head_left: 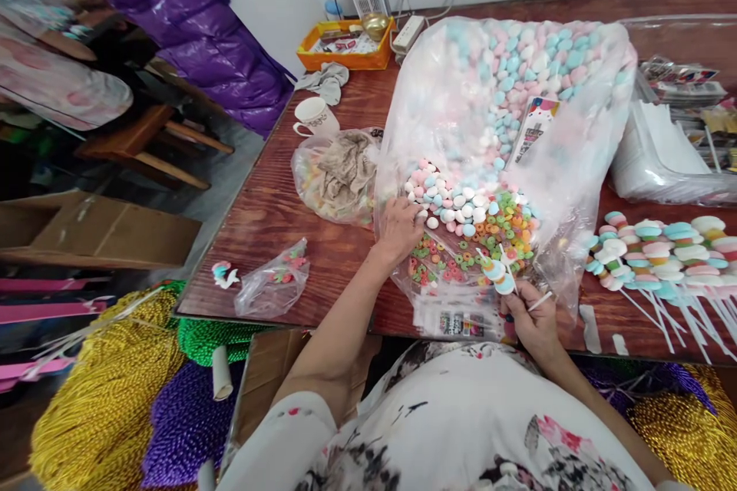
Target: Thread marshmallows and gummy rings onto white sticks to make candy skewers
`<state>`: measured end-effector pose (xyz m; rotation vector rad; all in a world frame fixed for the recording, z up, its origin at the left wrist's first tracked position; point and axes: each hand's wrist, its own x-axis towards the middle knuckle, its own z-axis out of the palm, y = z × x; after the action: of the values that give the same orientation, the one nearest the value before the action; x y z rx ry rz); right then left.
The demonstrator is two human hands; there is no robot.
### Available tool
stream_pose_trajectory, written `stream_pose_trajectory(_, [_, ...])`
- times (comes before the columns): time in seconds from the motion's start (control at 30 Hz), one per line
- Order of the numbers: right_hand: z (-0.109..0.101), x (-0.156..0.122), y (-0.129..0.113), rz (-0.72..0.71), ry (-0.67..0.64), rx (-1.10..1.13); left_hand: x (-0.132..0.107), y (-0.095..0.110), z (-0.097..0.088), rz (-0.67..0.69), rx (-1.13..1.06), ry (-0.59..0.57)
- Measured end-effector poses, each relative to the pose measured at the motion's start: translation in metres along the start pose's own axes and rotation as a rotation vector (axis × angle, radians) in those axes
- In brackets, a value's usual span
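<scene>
So the right hand (535, 316) is gripping white sticks (540, 301), fingers closed around them, with a small pastel stack (494, 271) in pale blue, white and a bit of yellow sitting just past the fingertips. The left hand (401, 230) is reaching into the near edge of the loose pastel discs (461, 203); whether it's actually pinching one, can't tell, since the fingertips are getting lost among them.

Right beside those, loose fruit-coloured rings (510, 224) are spreading out in green, orange and red. Behind, a big clear plastic bag (397, 123) is slumping over the table (268, 188), holding loads more pink, blue and white discs, with a printed card (534, 126) lying among them.

As for progress, a whole row of disc-and-ring sticks (671, 255) is lying to the right, looking done (their white ends are poking out toward the table edge). The stack in the right hand is looking shorter than those, so probably only part built. Judging by the bag, there's plenty left. Over on the left, a small plastic bag (273, 284) is holding a few more rings.
</scene>
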<state>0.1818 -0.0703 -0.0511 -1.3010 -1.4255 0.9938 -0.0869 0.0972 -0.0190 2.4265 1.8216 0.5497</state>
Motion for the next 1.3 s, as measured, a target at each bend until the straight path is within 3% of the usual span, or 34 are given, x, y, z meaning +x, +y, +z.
stream_pose_trajectory(0.1, [0.001,0.0,0.0,0.001,0.0,0.011,-0.006,0.004,0.001,0.092,0.03,-0.02])
stream_pose_trajectory(0.2, [0.002,0.001,-0.002,0.008,0.007,0.01,-0.013,0.008,-0.001,0.117,-0.126,0.008])
stream_pose_trajectory(0.33, [0.003,0.001,-0.011,-0.028,-0.014,0.019,-0.026,0.028,-0.013,-0.094,-0.692,0.162])
stream_pose_trajectory(0.4, [0.003,0.001,-0.02,-0.062,-0.052,0.005,-0.036,0.045,-0.022,-0.195,-0.996,0.153])
stream_pose_trajectory(0.5, [0.003,0.002,-0.031,-0.119,-0.109,-0.066,-0.049,0.07,-0.032,-0.251,-1.227,0.119])
stream_pose_trajectory(0.7, [0.002,0.005,-0.033,-0.109,-0.133,-0.163,-0.064,0.095,-0.042,-0.292,-1.363,0.098])
stream_pose_trajectory(0.83, [0.002,0.005,-0.032,-0.096,-0.104,-0.158,-0.068,0.098,-0.043,-0.308,-1.42,0.062])
stream_pose_trajectory(1.07, [0.004,0.003,-0.039,-0.129,-0.141,-0.166,-0.071,0.097,-0.035,-0.603,-1.574,0.092])
stream_pose_trajectory(1.3, [0.004,0.002,-0.039,-0.159,-0.123,-0.17,-0.071,0.102,-0.036,-0.591,-1.674,0.069])
